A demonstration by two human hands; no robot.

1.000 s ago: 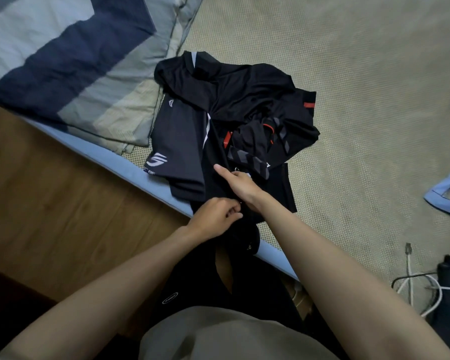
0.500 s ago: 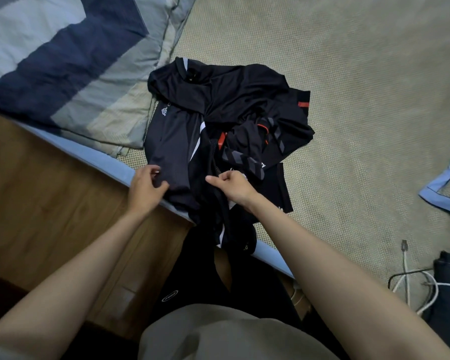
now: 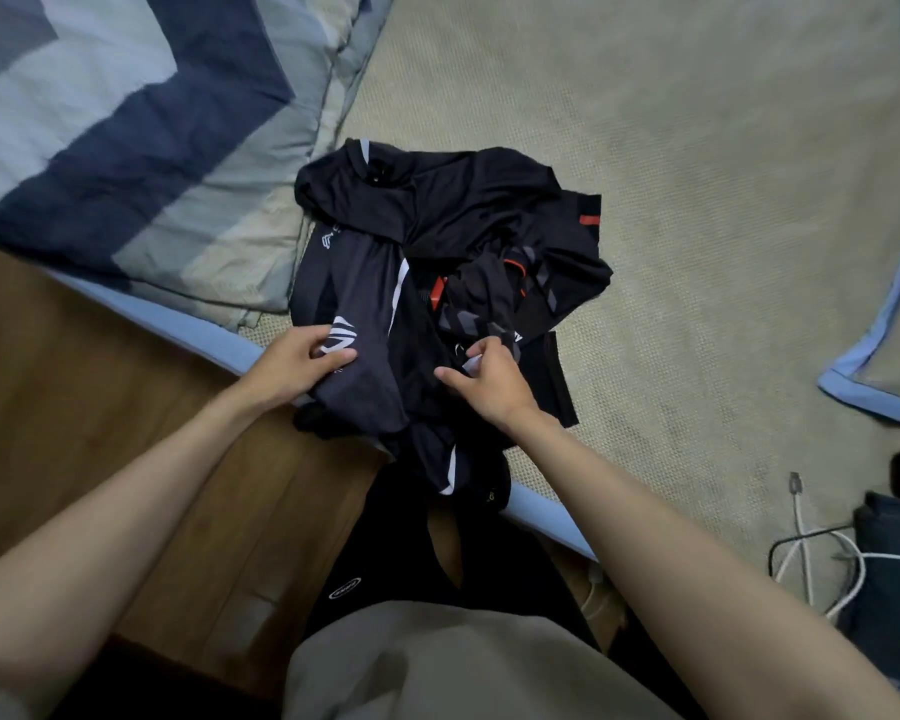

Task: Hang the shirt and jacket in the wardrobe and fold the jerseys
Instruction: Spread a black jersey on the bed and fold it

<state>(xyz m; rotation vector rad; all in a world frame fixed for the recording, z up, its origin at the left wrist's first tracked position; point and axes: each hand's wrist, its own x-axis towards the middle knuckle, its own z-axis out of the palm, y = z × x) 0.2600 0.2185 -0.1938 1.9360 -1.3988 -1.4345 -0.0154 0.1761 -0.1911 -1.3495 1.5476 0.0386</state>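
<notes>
A heap of dark jerseys lies on the bed mat near its front edge. On the left is a dark grey jersey with a white logo and white stripe. A black jersey with red accents is crumpled behind and to the right of it. My left hand grips the grey jersey's lower edge by the logo. My right hand pinches a white label on the black fabric beside it. Part of the heap hangs over the bed's blue edge.
A blue and grey striped quilt lies at the left of the bed. Wooden floor runs below the bed edge. White and black cables and a dark object sit at the right. A blue-edged mat corner shows at the far right.
My left hand left my right hand, moved left to the grey jersey and now grips it by the logo. My right hand shifted slightly and pinches the white label.
</notes>
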